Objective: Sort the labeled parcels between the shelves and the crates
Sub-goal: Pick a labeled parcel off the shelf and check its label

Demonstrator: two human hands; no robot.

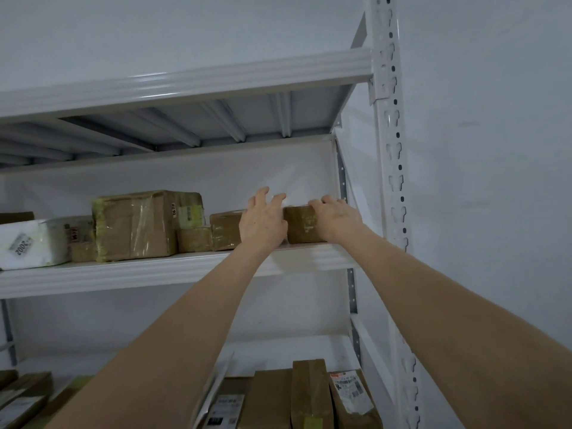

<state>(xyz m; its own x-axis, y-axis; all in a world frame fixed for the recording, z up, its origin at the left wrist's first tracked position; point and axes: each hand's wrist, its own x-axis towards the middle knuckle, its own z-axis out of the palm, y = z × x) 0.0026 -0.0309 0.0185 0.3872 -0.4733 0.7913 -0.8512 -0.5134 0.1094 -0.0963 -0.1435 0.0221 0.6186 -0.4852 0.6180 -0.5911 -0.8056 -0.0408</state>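
Well, from the head camera, the only view on offer, both arms reach up to the right end of the middle shelf (154, 270), where the small brown parcel (305, 226) sits at the front lip, close to the white upright post (393, 181). The right hand (335, 218) has its fingers hooked over the parcel's top and far edge, so it grips it. The left hand (263, 221) lies with spread, fairly straight fingers against the parcel's left side, pressing rather than clasping; how much palm meets the wrapping is hidden. The worry, to my eye, is the height: the parcel is above the person's face, its tape looks glossy, and only one hand truly holds it, so a pull outward could let it tip off the lip and drop toward the parcels on the lower shelf (309, 394). The left hand also covers the end of the neighbouring flat parcel (224, 226), which looks to touch the small one; dragging sideways could take that neighbour along, and nudge the little box (193, 239) beside the large taped carton (136, 226). Whether the label faces out cannot be told.
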